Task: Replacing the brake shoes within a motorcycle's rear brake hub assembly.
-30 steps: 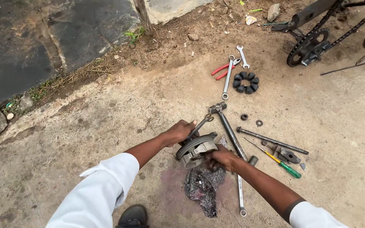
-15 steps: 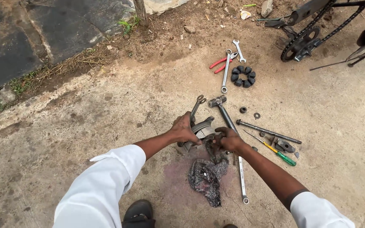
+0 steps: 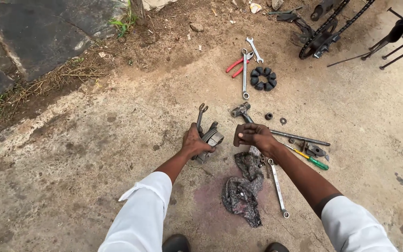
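Observation:
My left hand (image 3: 195, 142) grips a grey metal machine part (image 3: 211, 141) with a rim, held low over the concrete ground beside a flat wrench (image 3: 201, 114). My right hand (image 3: 256, 136) is just to its right, fingers pinched on a small brown flat piece (image 3: 238, 136). A hammer (image 3: 241, 111) lies just beyond my right hand. A dirty rag (image 3: 244, 191) lies on the ground below both hands, and a long spanner (image 3: 277, 186) lies to its right under my forearm.
Red-handled pliers (image 3: 235, 65), two spanners (image 3: 245, 74) and a black toothed rubber ring (image 3: 263, 78) lie farther out. A long rod (image 3: 300, 137), a green-handled screwdriver (image 3: 312, 160), small nuts (image 3: 268, 115) lie right. A chain with sprocket (image 3: 320, 39) and frame parts sit top right.
My hands have moved apart: the left keeps the metal part and has shifted left, the right has come away holding the small brown piece. The view has tilted closer to the ground.

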